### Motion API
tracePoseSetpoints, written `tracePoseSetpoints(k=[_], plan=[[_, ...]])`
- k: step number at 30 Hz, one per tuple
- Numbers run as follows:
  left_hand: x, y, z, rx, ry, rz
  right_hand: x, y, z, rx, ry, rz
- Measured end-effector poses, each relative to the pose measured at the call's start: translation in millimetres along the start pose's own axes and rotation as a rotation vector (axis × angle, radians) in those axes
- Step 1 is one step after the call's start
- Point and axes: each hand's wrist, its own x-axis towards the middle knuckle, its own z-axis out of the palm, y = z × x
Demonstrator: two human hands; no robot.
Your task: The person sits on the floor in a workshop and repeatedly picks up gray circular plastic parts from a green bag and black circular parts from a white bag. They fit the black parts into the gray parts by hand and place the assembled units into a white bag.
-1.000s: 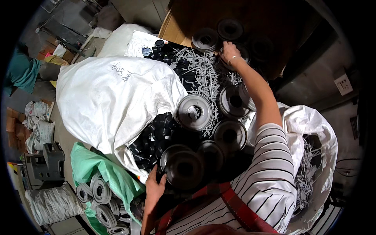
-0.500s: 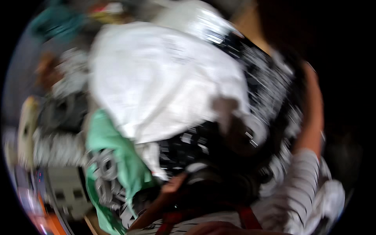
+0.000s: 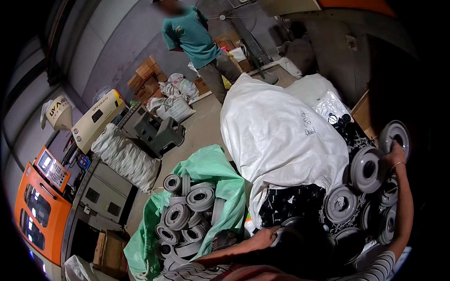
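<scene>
My right hand (image 3: 397,155) grips a grey plastic wheel (image 3: 387,136) at the right, its fingers at the centre hole. Just below and left of it sits another grey wheel (image 3: 367,169), and a third grey wheel (image 3: 341,204) lies lower on a heap of small white sprues and black parts. Low in the middle, my left hand (image 3: 263,239) is closed at the edge of a grey round part (image 3: 284,235), mostly in shadow. Beside my left forearm a green sack (image 3: 213,164) stands open, filled with several grey rings (image 3: 200,196).
A large white sack (image 3: 281,136) lies ahead, black pieces (image 3: 293,203) at its mouth. A person in a teal shirt (image 3: 192,40) stands beyond it. At left are an orange and beige machine (image 3: 42,210), a white sack (image 3: 129,157) and a grey step stool (image 3: 161,133). Cartons (image 3: 147,77) stand behind.
My view has swung up and steadied from a blur, bringing the person and machines into sight. My right hand now clearly shows with a grey wheel; earlier it was smeared and dark.
</scene>
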Motion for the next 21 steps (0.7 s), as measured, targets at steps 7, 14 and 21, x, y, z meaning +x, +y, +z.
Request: tracePoseSetpoints(k=[7,14,21], plan=[[-32.0,-23.7,-11.5,-0.266,0.326,-0.155,-144.9,-83.7,-14.7,0.011,-0.519,-0.177],[-73.2,-34.2,-32.0,-0.951,0.414,-0.013,-246.0,-93.4,35.6,-0.329,-0.564,-0.266],[-101.6,-45.6,-49.3,-1.164,0.251,0.177,-328.5,-170.4,13.6,-0.207,-0.412,-0.466]])
